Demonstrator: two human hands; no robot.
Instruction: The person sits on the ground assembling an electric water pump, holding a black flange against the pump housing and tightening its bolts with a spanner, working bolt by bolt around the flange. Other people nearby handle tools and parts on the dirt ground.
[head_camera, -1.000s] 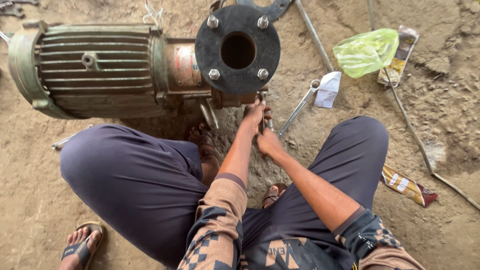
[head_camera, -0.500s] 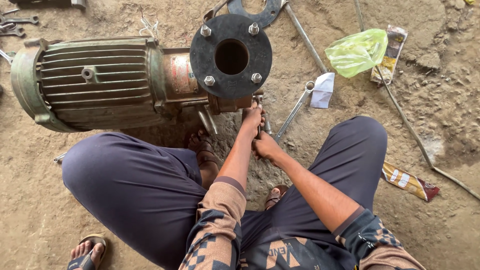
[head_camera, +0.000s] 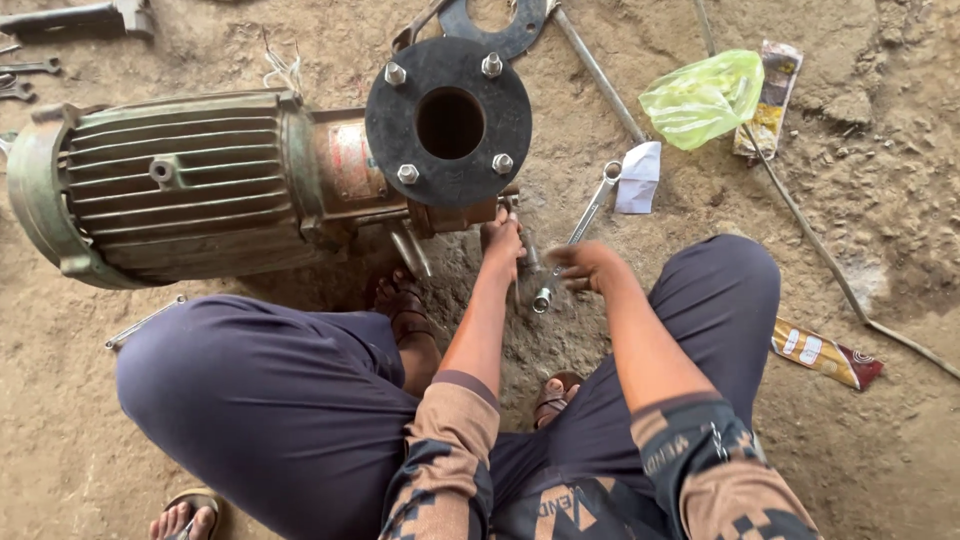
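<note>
Rusty-green, the ribbed motor pump (head_camera: 190, 185) lies on its side on the dirt floor (head_camera: 900, 200), its black round flange (head_camera: 448, 122) with four bolts facing up. Seated just near it, the person reaches the left hand (head_camera: 502, 238) to the pump's underside below the flange, fingers pressed there; whether it grips anything I cannot tell. The right hand (head_camera: 590, 268) is clenched around a socket tool (head_camera: 545, 295), held just right of the left hand. A spanner (head_camera: 592, 205) lies beyond them, a green plastic bag (head_camera: 703, 97) farther right. The step looks like working a fastener under the flange; seating the socket squarely comes next, I judge.
</note>
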